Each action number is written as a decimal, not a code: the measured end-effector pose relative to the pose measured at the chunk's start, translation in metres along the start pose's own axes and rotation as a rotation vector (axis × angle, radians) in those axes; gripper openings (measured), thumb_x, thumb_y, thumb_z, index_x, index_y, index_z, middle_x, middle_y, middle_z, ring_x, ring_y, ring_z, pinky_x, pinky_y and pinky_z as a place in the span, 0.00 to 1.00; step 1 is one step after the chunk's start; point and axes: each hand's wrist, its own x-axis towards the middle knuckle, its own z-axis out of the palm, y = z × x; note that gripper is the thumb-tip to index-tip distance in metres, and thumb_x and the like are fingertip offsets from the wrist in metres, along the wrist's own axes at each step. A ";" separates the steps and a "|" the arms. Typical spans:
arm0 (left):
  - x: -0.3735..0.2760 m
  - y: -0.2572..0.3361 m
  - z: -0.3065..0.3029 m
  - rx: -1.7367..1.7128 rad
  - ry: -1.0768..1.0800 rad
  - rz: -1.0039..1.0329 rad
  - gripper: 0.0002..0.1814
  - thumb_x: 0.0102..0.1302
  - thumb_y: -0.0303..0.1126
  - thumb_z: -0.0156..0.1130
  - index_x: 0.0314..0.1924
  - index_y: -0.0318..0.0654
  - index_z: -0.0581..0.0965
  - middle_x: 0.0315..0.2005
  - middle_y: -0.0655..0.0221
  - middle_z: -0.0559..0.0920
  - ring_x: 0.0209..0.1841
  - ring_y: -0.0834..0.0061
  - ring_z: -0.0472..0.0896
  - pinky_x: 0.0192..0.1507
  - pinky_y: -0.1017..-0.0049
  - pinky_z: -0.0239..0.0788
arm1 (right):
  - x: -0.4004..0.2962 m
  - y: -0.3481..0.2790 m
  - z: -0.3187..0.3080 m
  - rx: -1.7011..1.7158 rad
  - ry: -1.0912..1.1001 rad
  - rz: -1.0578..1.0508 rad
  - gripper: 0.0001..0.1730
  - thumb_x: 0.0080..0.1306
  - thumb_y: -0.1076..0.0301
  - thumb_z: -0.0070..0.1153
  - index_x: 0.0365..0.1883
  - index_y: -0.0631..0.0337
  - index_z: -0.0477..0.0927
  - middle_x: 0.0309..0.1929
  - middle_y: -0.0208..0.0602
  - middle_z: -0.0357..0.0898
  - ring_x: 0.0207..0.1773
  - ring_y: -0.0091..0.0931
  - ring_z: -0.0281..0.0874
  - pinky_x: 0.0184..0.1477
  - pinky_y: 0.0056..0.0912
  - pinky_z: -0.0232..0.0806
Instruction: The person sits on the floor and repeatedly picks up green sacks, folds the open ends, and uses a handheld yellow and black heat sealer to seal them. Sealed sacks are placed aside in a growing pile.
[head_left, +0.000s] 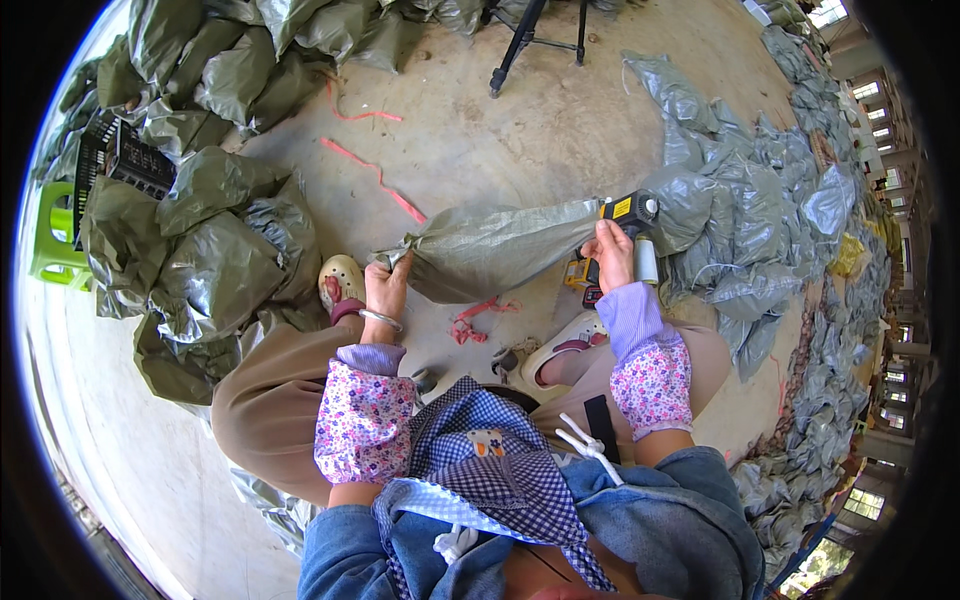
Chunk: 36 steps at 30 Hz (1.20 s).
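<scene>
My left hand grips the gathered left end of a grey-green woven plastic sack. The sack is stretched sideways between my hands above the floor, its lower side sagging. At its right end, my right hand is closed on what looks like a black and yellow cordless bag sewing machine. My fingers and the sack hide its handle. A white thread cone is to the right of that hand, and a yellow and black battery part shows to the left. The sack's edge meets the machine's head.
Filled sacks are heaped at left, near a green plastic stool and black crate. Flat grey sacks pile up at right. A tripod stands ahead. Red strips and a red tangle lie on the concrete floor.
</scene>
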 end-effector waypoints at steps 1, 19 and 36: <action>0.001 0.002 0.001 0.090 0.062 0.087 0.07 0.63 0.31 0.56 0.31 0.35 0.76 0.22 0.81 0.73 0.23 0.89 0.65 0.26 0.84 0.56 | -0.001 -0.001 0.000 -0.012 -0.005 -0.005 0.12 0.66 0.59 0.47 0.32 0.59 0.73 0.20 0.23 0.68 0.22 0.17 0.71 0.26 0.19 0.64; -0.009 0.029 0.035 -0.799 -0.273 -0.542 0.20 0.63 0.50 0.51 0.43 0.42 0.73 0.24 0.79 0.73 0.20 0.82 0.62 0.27 0.78 0.56 | -0.002 0.000 0.004 -0.055 -0.002 -0.060 0.12 0.66 0.60 0.48 0.34 0.60 0.74 0.22 0.22 0.70 0.22 0.16 0.71 0.26 0.17 0.64; 0.003 0.008 0.033 0.387 -0.010 0.341 0.11 0.59 0.26 0.56 0.42 0.33 0.77 0.34 0.68 0.79 0.36 0.75 0.77 0.39 0.73 0.66 | -0.012 -0.020 0.018 -0.293 -0.277 -0.081 0.14 0.67 0.60 0.46 0.39 0.63 0.72 0.25 0.26 0.73 0.27 0.18 0.75 0.31 0.18 0.65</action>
